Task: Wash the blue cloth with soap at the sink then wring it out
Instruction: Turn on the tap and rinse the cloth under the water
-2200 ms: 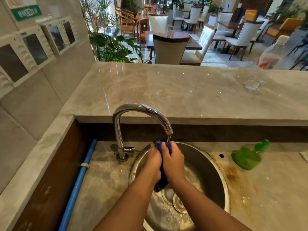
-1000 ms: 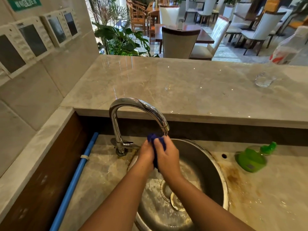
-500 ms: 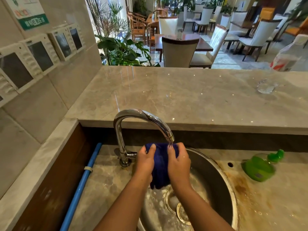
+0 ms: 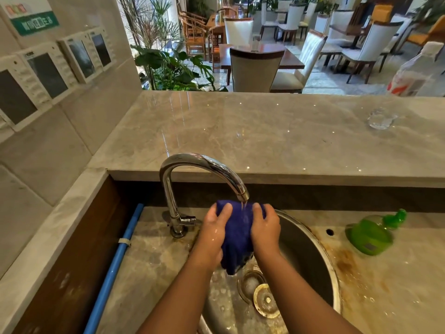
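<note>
Firmly, left hand [image 4: 213, 233] and right hand [image 4: 266, 231] grip blue cloth [image 4: 237, 237] beneath faucet [image 4: 204, 162].

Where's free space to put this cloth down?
Free: counter right of the sink, nearer than the soap bottle; between faucet and blue pipe; the upper ledge left of the glass. Crowded: the sink, left hand and right hand gripping the cloth.
</note>
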`<state>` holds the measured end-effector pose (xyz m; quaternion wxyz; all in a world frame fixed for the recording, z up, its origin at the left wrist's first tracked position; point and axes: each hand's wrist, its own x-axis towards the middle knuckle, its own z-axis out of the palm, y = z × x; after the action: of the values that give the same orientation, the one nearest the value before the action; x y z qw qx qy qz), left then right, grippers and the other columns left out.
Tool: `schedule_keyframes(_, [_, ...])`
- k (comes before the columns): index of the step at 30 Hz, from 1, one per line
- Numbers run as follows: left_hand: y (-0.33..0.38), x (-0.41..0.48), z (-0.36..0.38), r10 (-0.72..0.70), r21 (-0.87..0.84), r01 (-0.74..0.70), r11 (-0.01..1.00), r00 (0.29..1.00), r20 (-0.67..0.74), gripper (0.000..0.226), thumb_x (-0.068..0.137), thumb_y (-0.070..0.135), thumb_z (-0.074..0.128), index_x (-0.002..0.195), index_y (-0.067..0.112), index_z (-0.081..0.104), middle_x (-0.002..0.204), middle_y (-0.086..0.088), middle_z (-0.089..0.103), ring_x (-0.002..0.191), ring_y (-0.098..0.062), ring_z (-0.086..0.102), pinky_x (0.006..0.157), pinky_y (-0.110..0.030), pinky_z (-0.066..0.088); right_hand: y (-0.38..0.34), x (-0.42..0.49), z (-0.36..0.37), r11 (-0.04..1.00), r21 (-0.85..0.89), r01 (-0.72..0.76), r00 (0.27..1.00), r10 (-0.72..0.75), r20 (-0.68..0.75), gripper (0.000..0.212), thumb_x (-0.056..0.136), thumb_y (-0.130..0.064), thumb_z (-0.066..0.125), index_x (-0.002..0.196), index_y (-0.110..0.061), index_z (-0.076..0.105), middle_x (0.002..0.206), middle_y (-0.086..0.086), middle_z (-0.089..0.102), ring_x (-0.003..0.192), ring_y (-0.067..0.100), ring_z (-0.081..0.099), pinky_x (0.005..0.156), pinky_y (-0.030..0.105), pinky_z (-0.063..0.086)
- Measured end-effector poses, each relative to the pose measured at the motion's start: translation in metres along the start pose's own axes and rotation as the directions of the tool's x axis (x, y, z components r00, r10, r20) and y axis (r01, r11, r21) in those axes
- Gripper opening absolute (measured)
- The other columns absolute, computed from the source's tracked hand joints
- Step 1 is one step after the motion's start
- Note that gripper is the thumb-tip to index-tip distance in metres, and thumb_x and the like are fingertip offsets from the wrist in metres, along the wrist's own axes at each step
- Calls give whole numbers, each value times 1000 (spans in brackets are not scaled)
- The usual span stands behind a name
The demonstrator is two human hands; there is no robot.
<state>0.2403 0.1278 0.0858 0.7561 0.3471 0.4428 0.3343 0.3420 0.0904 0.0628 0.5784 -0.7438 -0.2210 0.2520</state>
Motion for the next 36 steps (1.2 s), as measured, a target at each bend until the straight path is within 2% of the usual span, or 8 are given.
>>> schedule_keyframes(6, [5,14,-3,0,256,55,965,977,-211,22,105,32,47,108,18,63,99,-6,69,89,-21,65,84,-41,55,-25,-39,-4,971,86,224,951,-237,200,14,101,-21,54,90,-15,62,78,3,67,69,15,63,62,24,52])
schedule_keyframes(10, [-7,8,17,-175,-35,172,984,977,-121,32,102,34,50,88,12,67,75,-9,67,68,-22,66,67,-32,51,-15,-37,17,928,-162,336,938,-314,146,15,101,-29,52,90,-20,58,76,-7,65,68,7,62,60,25,51])
schedule_keyframes(14, [-10,-7,14,-144,-40,143,989,989,-35,26,104,34,50,112,17,68,102,-10,77,96,-26,73,82,-40,58,-6,-9,11,972,-180,154,987,-143,71,22,103,-28,47,85,-18,54,73,-2,61,64,14,59,56,25,44])
schedule_keyframes(17, [-3,-10,10,-103,26,102,994,994,23,22,103,30,52,115,18,66,105,-6,76,97,-23,72,76,-37,58,0,1,0,999,-51,-13,998,16,58,21,104,-28,48,89,-17,58,76,-1,62,63,10,57,56,19,45])
schedule_keyframes(22, [8,6,-10,118,349,-66,935,984,-130,21,101,28,55,112,17,69,109,-10,73,101,-25,70,81,-35,57,-3,-9,-16,999,14,51,996,-52,78,17,105,-27,47,93,-20,57,82,-4,58,73,2,58,70,21,48])
schedule_keyframes(26, [7,12,-7,215,352,-145,925,962,-169,18,101,22,55,108,12,69,99,-10,74,93,-21,69,70,-25,50,-9,-14,-14,990,68,124,984,-131,122,22,104,-24,48,87,-16,59,79,6,64,67,15,61,65,28,51])
schedule_keyframes(31, [3,16,9,220,256,-167,952,956,-194,16,97,24,58,99,13,69,98,-13,72,96,-30,69,87,-45,57,-23,-12,-7,981,106,164,978,-175,110,23,103,-23,48,86,-15,61,75,2,63,65,15,59,63,22,51])
schedule_keyframes(36, [-2,16,19,249,277,-175,945,932,-263,33,102,34,48,127,14,56,122,-14,65,114,-33,63,97,-52,53,-22,-16,-5,977,106,184,983,-181,-35,23,104,-24,47,88,-18,61,75,-2,64,63,2,58,61,16,48])
